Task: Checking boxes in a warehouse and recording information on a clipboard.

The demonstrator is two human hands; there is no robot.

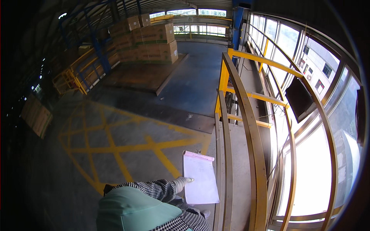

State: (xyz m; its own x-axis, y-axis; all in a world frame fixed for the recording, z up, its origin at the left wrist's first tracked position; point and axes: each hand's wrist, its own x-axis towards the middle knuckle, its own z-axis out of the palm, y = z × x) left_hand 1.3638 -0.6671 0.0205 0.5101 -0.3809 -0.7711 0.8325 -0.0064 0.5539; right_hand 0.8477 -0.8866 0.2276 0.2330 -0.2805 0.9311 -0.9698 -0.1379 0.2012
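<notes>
A clipboard (200, 179) carries white sheets, with pinkish pages folded over at its top under a metal clip. My left hand (182, 183), in a pale striped glove, grips its left edge, the thumb lying on the paper. The fingers behind the board are hidden. Low in the view, at the end of my right checked sleeve, a small pale shape (206, 213) appears to be my right hand, below the clipboard's bottom edge; its fingers cannot be made out. Teal cloth (135, 210) covers my front between the checked sleeves.
Yellow metal railings (252, 154) run close along my right, beside bright windows (308, 169). Yellow hatched lines (115, 148) mark the floor ahead and left. Farther off, stacked cardboard boxes (154, 42) stand by a brown floor plate (135, 79); a yellow barrier (77, 79) stands left.
</notes>
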